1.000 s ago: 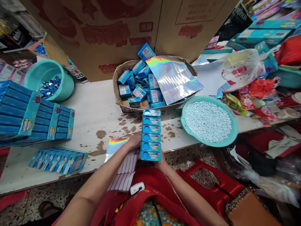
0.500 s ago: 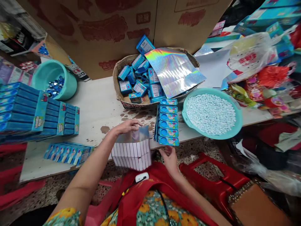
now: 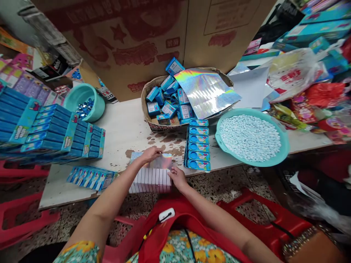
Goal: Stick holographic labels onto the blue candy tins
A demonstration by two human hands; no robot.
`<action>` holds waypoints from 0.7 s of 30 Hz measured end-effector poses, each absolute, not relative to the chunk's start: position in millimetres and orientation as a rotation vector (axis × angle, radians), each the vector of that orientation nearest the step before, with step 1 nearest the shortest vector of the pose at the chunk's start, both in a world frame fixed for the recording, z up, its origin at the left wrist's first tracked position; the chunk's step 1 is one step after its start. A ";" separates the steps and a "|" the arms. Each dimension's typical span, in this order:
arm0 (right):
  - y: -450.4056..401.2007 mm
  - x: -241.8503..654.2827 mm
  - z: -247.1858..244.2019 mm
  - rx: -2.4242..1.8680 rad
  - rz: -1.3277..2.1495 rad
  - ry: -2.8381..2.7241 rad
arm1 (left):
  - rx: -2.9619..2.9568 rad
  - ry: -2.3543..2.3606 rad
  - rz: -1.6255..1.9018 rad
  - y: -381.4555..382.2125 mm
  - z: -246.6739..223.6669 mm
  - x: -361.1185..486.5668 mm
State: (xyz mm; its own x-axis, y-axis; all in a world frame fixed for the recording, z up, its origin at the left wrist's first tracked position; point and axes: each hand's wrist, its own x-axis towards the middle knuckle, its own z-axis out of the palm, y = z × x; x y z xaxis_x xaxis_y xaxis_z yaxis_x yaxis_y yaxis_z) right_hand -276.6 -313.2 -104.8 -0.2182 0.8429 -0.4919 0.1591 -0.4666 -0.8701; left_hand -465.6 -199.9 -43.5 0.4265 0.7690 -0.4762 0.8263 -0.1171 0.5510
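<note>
The left hand [image 3: 150,155] has its grip closed on the upper part of a sheet of white strips [image 3: 152,176], which is at the front edge of the worktop [image 3: 120,122]. The right hand [image 3: 178,178] touches the right edge of this sheet with its fingers (whether this grip is fully closed, I cannot tell). Just beside, to the right, there is a row of blue boxes [image 3: 199,147], near a basin [image 3: 284,143] containing pale pellets [image 3: 249,137].
</note>
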 end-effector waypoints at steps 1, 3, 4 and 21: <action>-311.6 -281.4 -111.2 -1.599 1.690 -1.216 | 1.922 1.356 -0.100 -198.1 -50.8 -464.1; -309.2 -286.4 -118.0 -1.720 1.605 -1.247 | 1.960 1.328 -0.103 -197.3 -62.0 -459.4; -309.2 -286.6 -117.8 -1.778 1.564 -1.274 | 1.975 1.316 -0.101 -198.2 -66.0 -457.0; -282.7 -318.8 -108.1 -1.939 0.471 -2.172 | 2.097 1.216 -0.040 -187.7 -91.2 -462.2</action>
State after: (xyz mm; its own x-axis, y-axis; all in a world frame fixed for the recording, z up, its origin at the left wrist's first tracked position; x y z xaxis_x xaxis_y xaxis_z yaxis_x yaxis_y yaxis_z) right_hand -318.8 -282.7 -108.1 -0.1254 0.9898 -0.0676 0.9289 0.0932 -0.3583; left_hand -462.2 -187.7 -91.2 0.5581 0.7503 -0.3544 0.7717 -0.3125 0.5539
